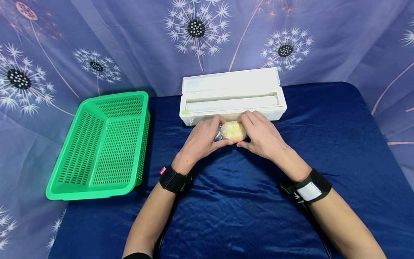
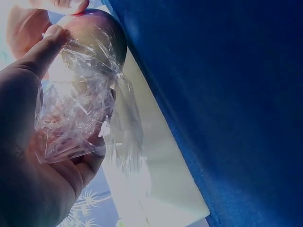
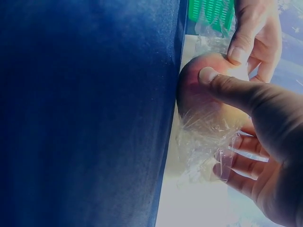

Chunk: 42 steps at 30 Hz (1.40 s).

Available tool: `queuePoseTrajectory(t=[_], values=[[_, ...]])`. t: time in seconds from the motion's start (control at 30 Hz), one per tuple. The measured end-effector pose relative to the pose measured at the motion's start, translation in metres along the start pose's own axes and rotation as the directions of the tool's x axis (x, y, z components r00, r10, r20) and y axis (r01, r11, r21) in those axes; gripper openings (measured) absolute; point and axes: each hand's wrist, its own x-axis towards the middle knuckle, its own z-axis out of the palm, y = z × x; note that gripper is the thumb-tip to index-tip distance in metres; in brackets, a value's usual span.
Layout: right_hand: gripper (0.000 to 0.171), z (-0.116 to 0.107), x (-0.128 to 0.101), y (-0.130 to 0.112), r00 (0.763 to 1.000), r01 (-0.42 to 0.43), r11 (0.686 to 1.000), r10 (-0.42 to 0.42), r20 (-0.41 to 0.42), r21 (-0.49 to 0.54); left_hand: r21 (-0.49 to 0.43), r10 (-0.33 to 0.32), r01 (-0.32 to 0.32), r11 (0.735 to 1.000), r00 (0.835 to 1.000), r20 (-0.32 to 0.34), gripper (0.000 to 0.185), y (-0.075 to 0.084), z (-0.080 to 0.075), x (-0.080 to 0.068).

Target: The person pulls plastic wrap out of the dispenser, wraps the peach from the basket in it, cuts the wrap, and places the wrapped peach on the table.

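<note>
The left hand [image 1: 203, 138] and right hand [image 1: 261, 136] grip the fruit [image 1: 234, 131] between them, seemingly to keep its crumpled plastic wrap [image 2: 78, 116] gathered close, while the open box [image 1: 231, 82] (probably there for easy reach) stands just beyond both hands.

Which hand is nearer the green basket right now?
Left. The left hand is to the right of the green basket, holding the near side of the fruit; the right hand is farther right, holding the fruit's other side.
</note>
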Motion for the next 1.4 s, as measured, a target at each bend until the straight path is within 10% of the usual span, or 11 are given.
queuePoseTrajectory(t=[0.8,1.4], values=[[0.072,-0.003,-0.002,-0.003,0.999,-0.002,0.997,0.005,0.043,-0.071,0.143,-0.031,0.031,0.989,1.0,-0.003,0.083,0.005,-0.004,0.0],[0.068,-0.009,0.001,-0.006,0.994,-0.043,0.998,0.048,0.099,-0.052,0.37,0.078,-0.048,0.928,0.995,-0.066,0.083,0.025,0.003,-0.002]])
